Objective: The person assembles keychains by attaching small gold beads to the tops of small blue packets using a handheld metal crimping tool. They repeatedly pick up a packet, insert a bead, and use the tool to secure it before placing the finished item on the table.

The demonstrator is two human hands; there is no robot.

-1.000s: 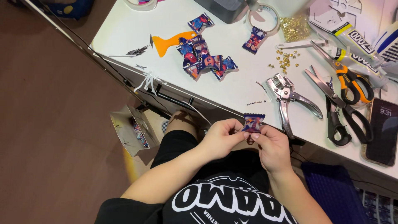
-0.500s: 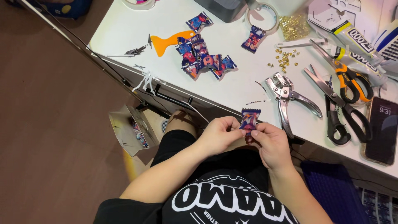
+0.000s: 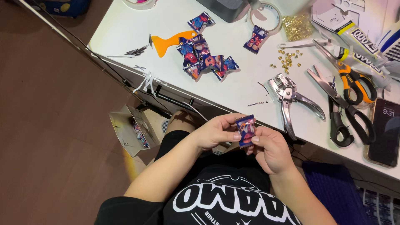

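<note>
I hold one small blue and red candy wrapper (image 3: 245, 130) between both hands, just below the white table's near edge (image 3: 233, 104). My left hand (image 3: 216, 132) pinches its left side with thumb and fingers. My right hand (image 3: 271, 149) grips its right side. The wrapper stands upright, long side vertical. A pile of several similar wrappers (image 3: 204, 58) lies on the table beyond, next to an orange plastic scraper (image 3: 168, 41). Another single wrapper (image 3: 255, 39) lies further right.
A metal hole punch plier (image 3: 291, 100), black scissors (image 3: 346, 116), orange-handled scissors (image 3: 352, 81), loose brass eyelets (image 3: 287, 60), a tape roll (image 3: 266, 12) and a phone (image 3: 385, 131) lie on the table's right part. A small open cardboard box (image 3: 133, 131) sits on the brown floor at left.
The wrapper has been turned from lying crosswise between my hands to standing upright. Both hands have shifted their grip slightly around it.
</note>
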